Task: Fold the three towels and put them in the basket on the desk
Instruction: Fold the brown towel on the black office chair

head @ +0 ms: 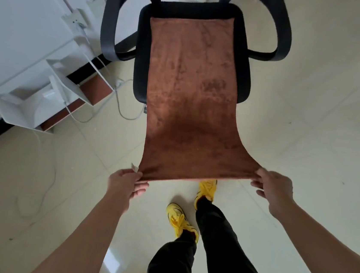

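A brown towel (192,97) is stretched out lengthwise, its far end lying flat on the seat of a black chair (141,64) and its near end held up in the air off the seat's front edge. The left grip (124,182) pinches the near left corner, thumb and fingers clamped on the cloth just beside a small white tag (134,167). The right grip (274,189) pinches the near right corner the same way, pulling the edge taut between the two. Below the towel stand legs in black trousers (218,241) and yellow shoes (178,219) on a pale tiled floor (310,128). A white cable (121,109) loops on the floor left of the chair, near a white stand (21,104).
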`<act>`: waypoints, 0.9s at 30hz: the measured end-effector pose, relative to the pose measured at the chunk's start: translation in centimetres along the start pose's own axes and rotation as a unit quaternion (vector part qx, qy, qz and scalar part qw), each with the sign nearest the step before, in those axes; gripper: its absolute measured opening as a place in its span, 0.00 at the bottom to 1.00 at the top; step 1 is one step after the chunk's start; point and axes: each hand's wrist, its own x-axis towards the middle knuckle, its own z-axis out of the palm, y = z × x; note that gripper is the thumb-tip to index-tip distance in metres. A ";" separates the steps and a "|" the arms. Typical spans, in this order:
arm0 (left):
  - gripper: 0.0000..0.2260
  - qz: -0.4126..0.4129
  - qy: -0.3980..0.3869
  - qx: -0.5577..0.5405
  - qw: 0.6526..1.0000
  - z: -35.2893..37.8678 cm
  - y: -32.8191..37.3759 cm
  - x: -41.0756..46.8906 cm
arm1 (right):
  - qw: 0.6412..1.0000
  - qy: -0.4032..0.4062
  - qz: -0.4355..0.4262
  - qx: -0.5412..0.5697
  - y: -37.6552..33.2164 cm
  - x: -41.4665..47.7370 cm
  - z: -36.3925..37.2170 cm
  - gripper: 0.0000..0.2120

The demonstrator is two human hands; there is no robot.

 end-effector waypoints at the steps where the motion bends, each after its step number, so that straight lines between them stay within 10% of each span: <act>1: 0.04 0.028 0.002 -0.015 1.000 0.4 1.3 -0.1 | 1.000 0.002 -0.010 0.016 -1.4 0.3 0.3 0.07; 16: 0.09 0.219 -0.037 -0.104 0.969 8.3 28.7 4.5 | 0.953 -0.127 -0.069 0.267 -28.0 8.6 7.2 0.06; 20: 0.06 0.207 -0.032 -0.058 0.976 11.2 34.3 8.8 | 0.960 -0.184 -0.075 0.199 -33.2 13.8 10.0 0.22; 27: 0.09 0.276 0.054 0.223 0.933 16.2 39.4 15.1 | 0.988 -0.118 -0.097 -0.004 -38.2 23.2 14.9 0.09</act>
